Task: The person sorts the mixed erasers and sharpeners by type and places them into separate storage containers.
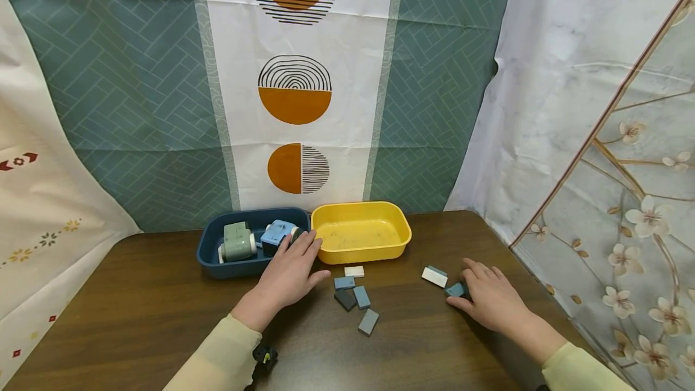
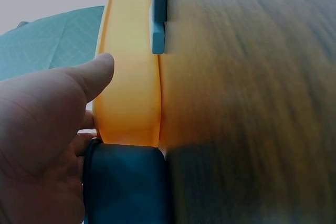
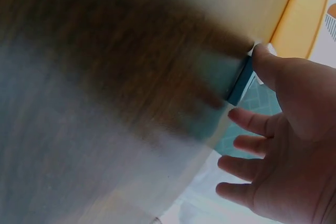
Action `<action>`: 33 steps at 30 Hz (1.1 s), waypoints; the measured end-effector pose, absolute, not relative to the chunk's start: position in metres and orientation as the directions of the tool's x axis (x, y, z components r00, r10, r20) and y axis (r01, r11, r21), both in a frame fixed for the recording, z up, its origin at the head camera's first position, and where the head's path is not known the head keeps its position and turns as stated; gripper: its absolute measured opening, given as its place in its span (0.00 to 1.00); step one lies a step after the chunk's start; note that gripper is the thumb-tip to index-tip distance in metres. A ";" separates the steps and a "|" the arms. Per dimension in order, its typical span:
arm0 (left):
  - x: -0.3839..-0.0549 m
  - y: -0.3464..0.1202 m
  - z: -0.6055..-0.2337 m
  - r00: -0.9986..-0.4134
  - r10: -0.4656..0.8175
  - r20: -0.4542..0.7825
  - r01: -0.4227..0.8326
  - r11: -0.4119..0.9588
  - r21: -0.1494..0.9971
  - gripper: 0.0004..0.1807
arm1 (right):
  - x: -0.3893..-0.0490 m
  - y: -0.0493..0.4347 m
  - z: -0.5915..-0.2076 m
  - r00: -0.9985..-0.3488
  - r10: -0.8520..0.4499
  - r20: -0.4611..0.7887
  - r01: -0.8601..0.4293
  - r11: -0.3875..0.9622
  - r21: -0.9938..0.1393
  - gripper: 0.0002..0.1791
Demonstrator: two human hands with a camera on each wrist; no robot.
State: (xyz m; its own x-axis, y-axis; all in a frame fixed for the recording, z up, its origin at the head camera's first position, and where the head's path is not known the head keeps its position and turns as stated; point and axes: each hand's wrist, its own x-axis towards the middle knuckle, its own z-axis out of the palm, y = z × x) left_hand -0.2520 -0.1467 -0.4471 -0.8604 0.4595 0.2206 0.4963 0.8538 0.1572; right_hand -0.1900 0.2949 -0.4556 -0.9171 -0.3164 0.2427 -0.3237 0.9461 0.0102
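My left hand (image 1: 294,265) reaches over the right end of a dark blue bin (image 1: 208,260), its fingers fairly straight and close to the neighbouring yellow bin (image 1: 361,254). Inside the blue bin lie a green object (image 1: 237,241) with white round parts and a light blue and black object (image 1: 278,233), partly behind my fingertips. On the right of the table, my right hand (image 1: 491,296) is low over a small blue block (image 1: 455,289). In the right wrist view, thumb and forefinger are spread at the block's two ends, the other fingers extended.
Small rectangular blocks lie before the yellow bin: a white one (image 1: 354,271), two blue ones, a black one (image 1: 345,300) and a grey one (image 1: 368,322). Another white block (image 1: 434,277) sits beside a teal one. Hanging cloth (image 1: 347,107) borders the brown table (image 1: 136,312).
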 end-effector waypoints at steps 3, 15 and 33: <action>-0.252 -0.147 -0.447 -0.862 0.457 0.217 0.494 0.855 0.160 0.45 | -0.189 0.295 -0.456 -0.923 -0.300 0.241 -0.308 0.951 0.004 0.26; -0.252 -0.147 -0.447 -0.861 0.459 0.220 0.495 0.856 0.153 0.44 | -0.189 0.296 -0.457 -0.917 -0.323 0.235 -0.329 0.944 0.011 0.22; -0.251 -0.146 -0.446 -0.864 0.454 0.219 0.489 0.859 0.149 0.44 | -0.188 0.295 -0.452 -0.890 -0.359 0.282 -0.362 0.931 0.041 0.21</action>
